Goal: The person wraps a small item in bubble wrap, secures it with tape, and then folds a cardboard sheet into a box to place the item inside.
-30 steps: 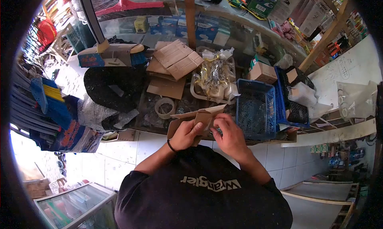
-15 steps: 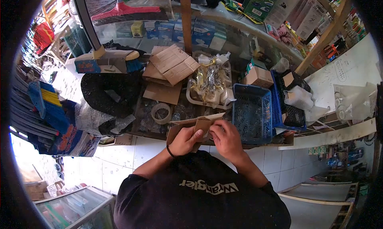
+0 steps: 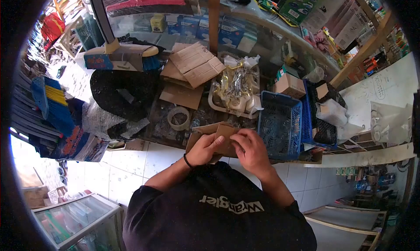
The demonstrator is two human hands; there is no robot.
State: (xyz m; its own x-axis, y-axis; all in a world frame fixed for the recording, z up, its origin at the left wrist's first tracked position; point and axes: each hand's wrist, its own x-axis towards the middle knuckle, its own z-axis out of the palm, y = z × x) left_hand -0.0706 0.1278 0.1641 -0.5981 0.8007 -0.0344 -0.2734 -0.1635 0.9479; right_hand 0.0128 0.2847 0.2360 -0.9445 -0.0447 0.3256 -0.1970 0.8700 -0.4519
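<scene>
Folded brown cardboard (image 3: pixel 225 131) is held close in front of my chest, at the near edge of the counter. My left hand (image 3: pixel 202 150) is closed around its left part, thumb pressed on the near face. The curled fingers of my right hand (image 3: pixel 251 151) pinch the right edge of the cardboard; their tips are partly hidden. Just beyond lies a roll of tape (image 3: pixel 178 118) on its side. Flat cardboard pieces (image 3: pixel 197 65) are stacked behind it, beside a white tray (image 3: pixel 214 103) of plastic-wrapped metal items.
A blue plastic basket (image 3: pixel 280 95) stands right of the tray, with a small brown box (image 3: pixel 290 85) behind it. Broom heads (image 3: pixel 120 60) and a black bundle (image 3: pixel 122 93) are at the left. A wooden post (image 3: pixel 214 23) rises at the back. A glass case (image 3: pixel 78 218) stands lower left.
The cardboard flap between my hands has swung to the right, facing me more broadly, and my right fingers now meet its edge. The whole view has shifted slightly.
</scene>
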